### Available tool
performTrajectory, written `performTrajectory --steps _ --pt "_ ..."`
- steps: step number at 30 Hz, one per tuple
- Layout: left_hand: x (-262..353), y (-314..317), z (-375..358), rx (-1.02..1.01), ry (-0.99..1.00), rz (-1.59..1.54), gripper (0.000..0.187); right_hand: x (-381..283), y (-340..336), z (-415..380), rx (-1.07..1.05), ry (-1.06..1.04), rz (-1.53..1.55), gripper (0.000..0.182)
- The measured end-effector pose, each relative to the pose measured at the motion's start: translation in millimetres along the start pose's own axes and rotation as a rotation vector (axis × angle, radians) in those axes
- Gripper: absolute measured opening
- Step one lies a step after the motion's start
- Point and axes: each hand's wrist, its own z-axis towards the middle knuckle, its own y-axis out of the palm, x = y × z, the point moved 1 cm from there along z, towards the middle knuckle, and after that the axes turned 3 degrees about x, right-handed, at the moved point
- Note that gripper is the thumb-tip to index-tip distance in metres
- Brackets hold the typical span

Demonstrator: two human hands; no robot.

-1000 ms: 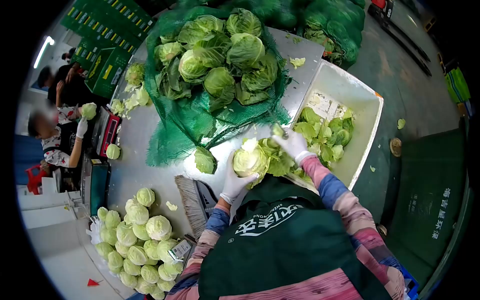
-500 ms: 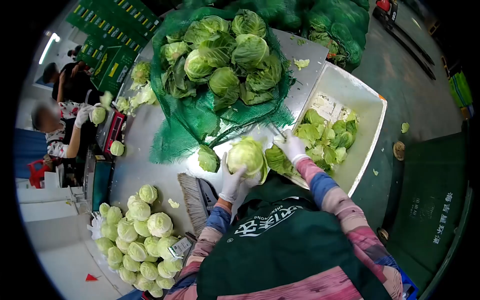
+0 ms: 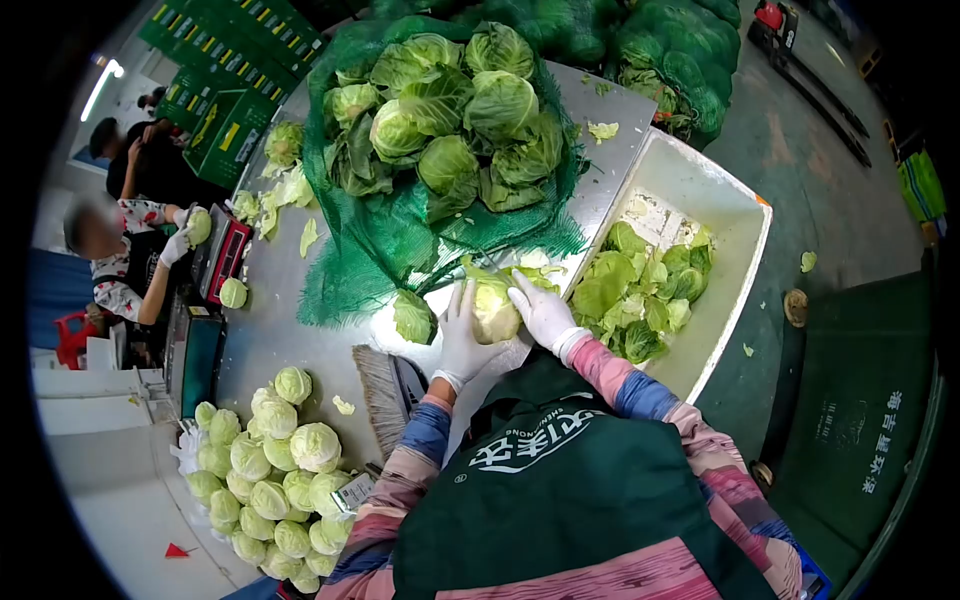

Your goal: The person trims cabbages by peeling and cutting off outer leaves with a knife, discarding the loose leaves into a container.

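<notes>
A pale green cabbage [image 3: 495,314] is between my two white-gloved hands over the metal table. My left hand [image 3: 462,335] cups its left side, with the fingers closed round it. On its upper right, my right hand [image 3: 545,316] presses its fingers against the head and its outer leaves. No knife shows in my right hand; its palm is hidden. A loose green leaf piece [image 3: 413,318] lies left of my left hand. Trimmed leaves [image 3: 640,290] fill part of the white foam box [image 3: 735,280] at my right.
A green net sack [image 3: 400,245] of untrimmed cabbages stands at the back of the table. Several trimmed cabbages [image 3: 270,480] are piled at lower left, near a brush [image 3: 380,395]. Two co-workers are at far left, one holding a cabbage [image 3: 199,226] by a scale [image 3: 232,255].
A leaf has gone from under my right hand into the box. My right hand has moved left onto the cabbage, and the blade seen at its fingers is out of sight.
</notes>
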Motion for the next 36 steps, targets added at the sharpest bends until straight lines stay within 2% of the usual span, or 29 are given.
performTrajectory --steps 1,3,4,7,10,15,18,21,25,27,32,35,36 --pt "1.5 -0.9 1.1 0.000 -0.002 0.000 0.112 0.6 -1.2 -0.6 -0.002 0.000 0.000 0.054" --pt "3.8 -2.8 3.1 -0.017 -0.082 -0.004 0.110 -5.3 -6.6 -4.0 0.008 -0.158 -0.099 0.055" --pt "1.8 -1.4 5.5 -0.018 -0.080 -0.004 0.110 -14.5 -13.9 -5.1 -0.109 -0.121 -0.206 0.058" --pt "-0.8 0.2 13.3 0.003 -0.113 0.054 0.109 -31.0 -19.1 -2.7 -0.208 -0.059 -0.329 0.060" --pt "-0.2 -1.3 15.5 -0.035 -0.175 0.038 0.108 -27.3 -11.9 2.9 -0.130 -0.111 -0.356 0.060" --pt "-4.1 12.5 7.2 0.133 -0.274 -0.089 0.104 -26.4 -4.6 11.2 -0.053 -0.193 -0.374 0.060" --pt "-4.0 21.2 0.8 0.231 -0.258 -0.093 0.103 -28.7 -6.8 13.8 -0.060 -0.196 -0.415 0.058" --pt "-4.7 22.4 -4.6 0.250 -0.259 -0.130 0.102 -35.6 -15.3 9.5 -0.108 -0.179 -0.421 0.058" --pt "-0.1 15.5 -7.4 0.162 -0.287 -0.169 0.100 -27.0 -19.7 5.5 -0.128 -0.293 -0.404 0.059" --pt "1.5 17.3 -8.3 0.195 -0.261 -0.118 0.099 -24.7 -18.1 4.8 -0.095 -0.323 -0.441 0.059" --pt "3.0 26.3 -8.3 0.295 -0.250 -0.042 0.098 -30.7 -13.7 5.9 -0.046 -0.265 -0.481 0.057" --pt "5.4 28.2 1.2 0.301 -0.304 -0.046 0.098 -31.8 -13.7 15.9 -0.070 -0.165 -0.425 0.056" --pt "7.2 28.2 5.4 0.316 -0.288 -0.025 0.097 -31.9 -13.8 20.0 -0.096 -0.069 -0.413 0.056"
